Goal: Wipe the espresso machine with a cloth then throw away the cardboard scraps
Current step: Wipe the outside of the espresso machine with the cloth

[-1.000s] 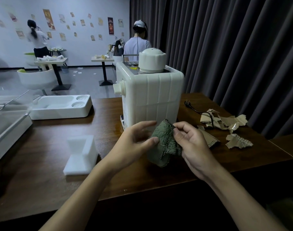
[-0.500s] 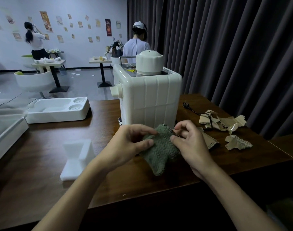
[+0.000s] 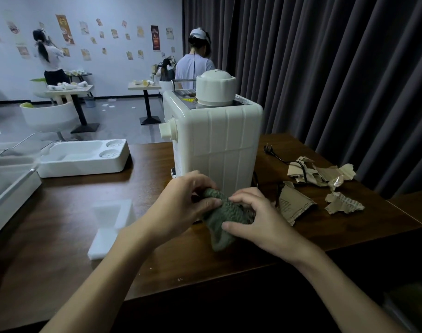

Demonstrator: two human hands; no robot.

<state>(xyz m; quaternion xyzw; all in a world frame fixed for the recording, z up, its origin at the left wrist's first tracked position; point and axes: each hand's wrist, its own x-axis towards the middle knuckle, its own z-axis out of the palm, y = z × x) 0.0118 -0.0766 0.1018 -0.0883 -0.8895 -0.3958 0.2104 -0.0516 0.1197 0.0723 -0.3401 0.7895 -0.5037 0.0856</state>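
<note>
Both the left hand (image 3: 181, 203) and the right hand (image 3: 260, 219) pinch the green cloth (image 3: 223, 219) bunched between them on the worktop (image 3: 61, 227), just before the espresso machine (image 3: 217, 145), with cardboard scraps (image 3: 320, 186) lying to the right.

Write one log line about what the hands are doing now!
phase: readying cloth | left hand: grips cloth | right hand: grips cloth | espresso machine: right behind cloth | cardboard scraps: on table, right of machine
</note>
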